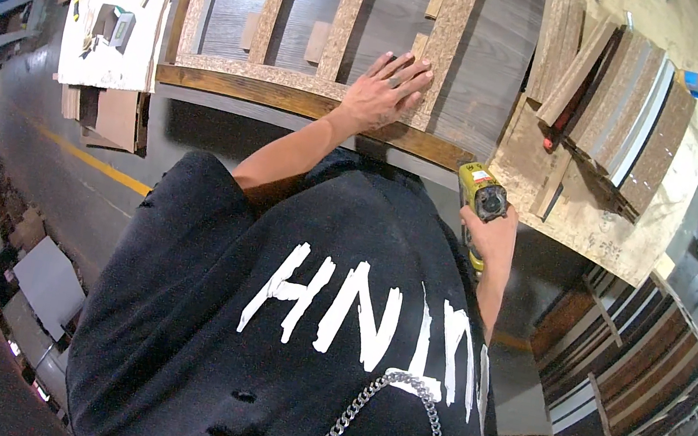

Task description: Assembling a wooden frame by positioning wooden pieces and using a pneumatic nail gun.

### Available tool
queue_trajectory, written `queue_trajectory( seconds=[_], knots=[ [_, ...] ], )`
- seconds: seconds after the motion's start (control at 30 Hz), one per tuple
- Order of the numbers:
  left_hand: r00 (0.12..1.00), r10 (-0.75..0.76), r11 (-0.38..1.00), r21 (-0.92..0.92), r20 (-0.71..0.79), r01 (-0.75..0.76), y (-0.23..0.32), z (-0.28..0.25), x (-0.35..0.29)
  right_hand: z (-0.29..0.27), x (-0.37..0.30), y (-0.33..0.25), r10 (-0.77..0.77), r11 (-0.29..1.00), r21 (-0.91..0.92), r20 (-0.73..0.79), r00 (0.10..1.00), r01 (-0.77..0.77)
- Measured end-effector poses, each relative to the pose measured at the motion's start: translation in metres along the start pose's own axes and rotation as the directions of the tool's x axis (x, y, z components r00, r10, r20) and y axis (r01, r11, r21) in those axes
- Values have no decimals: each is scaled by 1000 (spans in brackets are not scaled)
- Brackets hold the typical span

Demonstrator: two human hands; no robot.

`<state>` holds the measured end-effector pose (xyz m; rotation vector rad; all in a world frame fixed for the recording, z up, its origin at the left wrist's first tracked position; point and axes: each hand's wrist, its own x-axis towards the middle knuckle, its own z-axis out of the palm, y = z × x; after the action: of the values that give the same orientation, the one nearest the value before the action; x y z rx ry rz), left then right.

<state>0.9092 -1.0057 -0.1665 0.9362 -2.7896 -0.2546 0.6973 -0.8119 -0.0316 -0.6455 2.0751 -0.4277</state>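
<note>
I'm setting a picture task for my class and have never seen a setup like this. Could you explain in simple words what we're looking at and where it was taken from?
There is no robot here, only a person working with bare hands. The single picture comes from a wide fisheye camera worn on the head, looking down, so straight edges bend near the rim.

In front lies a grey wood-grain panel with chipboard strips laid across it like a ladder. The left hand rests palm down on them, fingers spread, holding nothing. The right hand holds a yellow-and-black power tool near the body; its exact type is hard to tell.

To the right, more boards lie on a plywood sheet.
</note>
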Motion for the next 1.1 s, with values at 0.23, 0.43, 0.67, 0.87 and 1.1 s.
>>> queue_trajectory(
  seconds=[0.23,0.43,0.67,0.87,1.1],
  knots=[
    [998,46,995,-82,-35,-49,-2,-1,0,7,9,36,102,993,62,14,995,-102],
    [998,60,994,-94,-14,-61,-5,1,-1,-5,-2,16,109,994,22,42,993,-110],
    [997,76,993,-97,20,-73,-6,-2,2,3,10,64,109,993,51,10,994,-110],
    [995,100,989,-110,16,-98,-9,-2,1,3,9,65,69,987,142,30,997,-72],
    [995,101,990,-100,3,-101,-9,3,1,9,26,35,-49,991,125,66,997,41]
  ],
)
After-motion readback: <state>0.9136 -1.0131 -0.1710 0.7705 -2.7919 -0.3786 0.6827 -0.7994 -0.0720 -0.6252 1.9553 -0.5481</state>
